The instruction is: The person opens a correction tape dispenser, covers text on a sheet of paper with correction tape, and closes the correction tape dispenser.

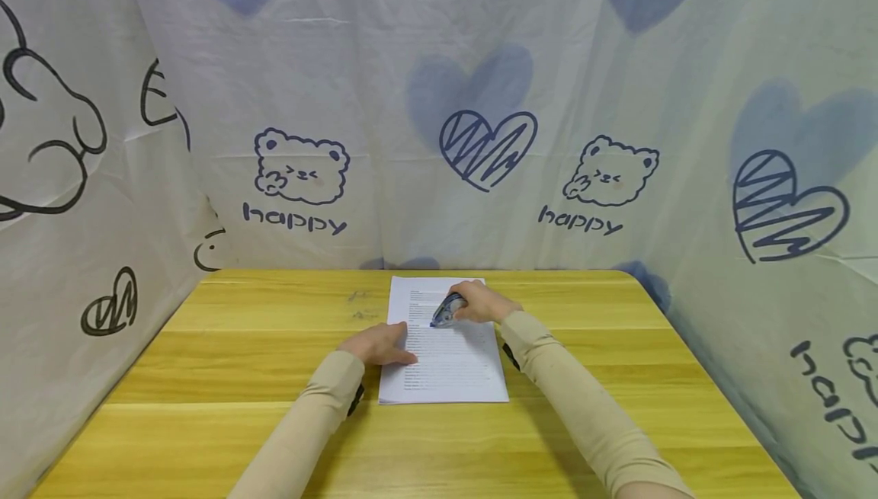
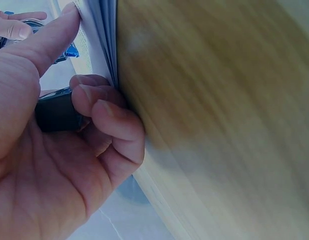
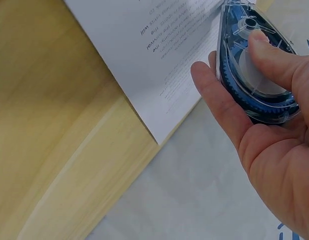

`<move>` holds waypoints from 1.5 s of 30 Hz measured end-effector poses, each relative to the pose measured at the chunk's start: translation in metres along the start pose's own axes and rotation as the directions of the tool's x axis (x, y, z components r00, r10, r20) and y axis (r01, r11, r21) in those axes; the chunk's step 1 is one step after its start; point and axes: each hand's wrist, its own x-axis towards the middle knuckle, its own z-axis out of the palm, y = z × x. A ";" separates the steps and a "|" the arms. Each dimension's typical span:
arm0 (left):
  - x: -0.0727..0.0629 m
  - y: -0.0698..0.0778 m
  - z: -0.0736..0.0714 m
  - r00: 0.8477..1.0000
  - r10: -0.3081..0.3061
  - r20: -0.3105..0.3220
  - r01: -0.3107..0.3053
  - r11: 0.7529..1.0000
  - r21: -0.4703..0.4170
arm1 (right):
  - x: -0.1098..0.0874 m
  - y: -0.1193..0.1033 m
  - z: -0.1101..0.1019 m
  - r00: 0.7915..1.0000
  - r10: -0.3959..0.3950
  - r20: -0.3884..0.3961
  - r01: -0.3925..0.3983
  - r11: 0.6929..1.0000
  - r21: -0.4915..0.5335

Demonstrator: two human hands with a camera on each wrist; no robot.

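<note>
The right hand (image 1: 483, 302) holds a correction tape dispenser (image 1: 449, 309) at the printed paper (image 1: 456, 373) on the wood-grain surface (image 1: 192, 369); the left hand (image 1: 379, 344) rests on the paper's left side. Behind, a pale curtain (image 1: 391, 202) shows blue hearts (image 1: 473, 91) and bears (image 1: 302, 169).
</note>
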 end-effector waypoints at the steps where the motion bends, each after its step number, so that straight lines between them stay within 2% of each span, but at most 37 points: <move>1: 0.000 0.000 0.000 1.000 0.000 0.000 0.000 1.000 0.001 | -0.001 0.000 0.000 1.000 0.001 0.001 -0.001 1.000 0.004; 29: 0.000 -0.003 0.002 1.000 0.014 -0.009 -0.014 1.000 -0.011 | -0.002 0.002 0.001 1.000 0.006 -0.001 -0.006 1.000 0.020; 38: -0.001 -0.002 0.002 1.000 0.015 -0.013 -0.016 1.000 -0.003 | -0.004 0.004 0.000 1.000 -0.019 -0.015 0.019 1.000 0.012; 45: 0.000 -0.003 0.002 0.999 0.033 -0.021 -0.033 0.999 -0.012 | -0.004 0.005 -0.001 1.000 0.010 -0.002 -0.009 1.000 0.027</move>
